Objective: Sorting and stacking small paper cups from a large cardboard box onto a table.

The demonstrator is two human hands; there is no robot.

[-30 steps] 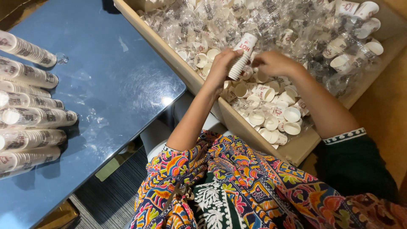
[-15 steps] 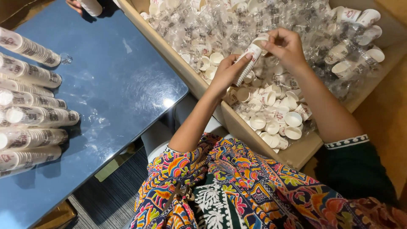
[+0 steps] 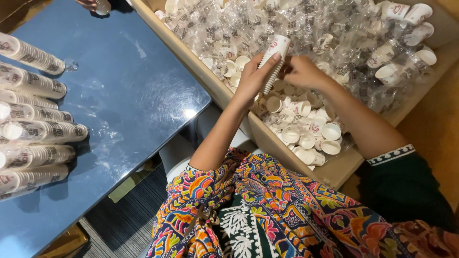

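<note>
- Head view: cardboard box [image 3: 334, 174] of loose small white cups [image 3: 306, 129] lies under both hands.
- Blue table [image 3: 119, 95] lies left of them, with wrapped cup sleeves [image 3: 33, 124] along its far edge.
- Left hand [image 3: 253, 79] grips a short cup stack [image 3: 275, 59].
- Right hand [image 3: 303, 71], fingers curled, touches the stack's side.

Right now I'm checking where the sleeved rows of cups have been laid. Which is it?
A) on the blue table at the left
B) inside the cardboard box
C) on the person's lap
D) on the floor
A: the wrapped cup stacks lie side by side on the blue table, apart from the cardboard box.
</note>
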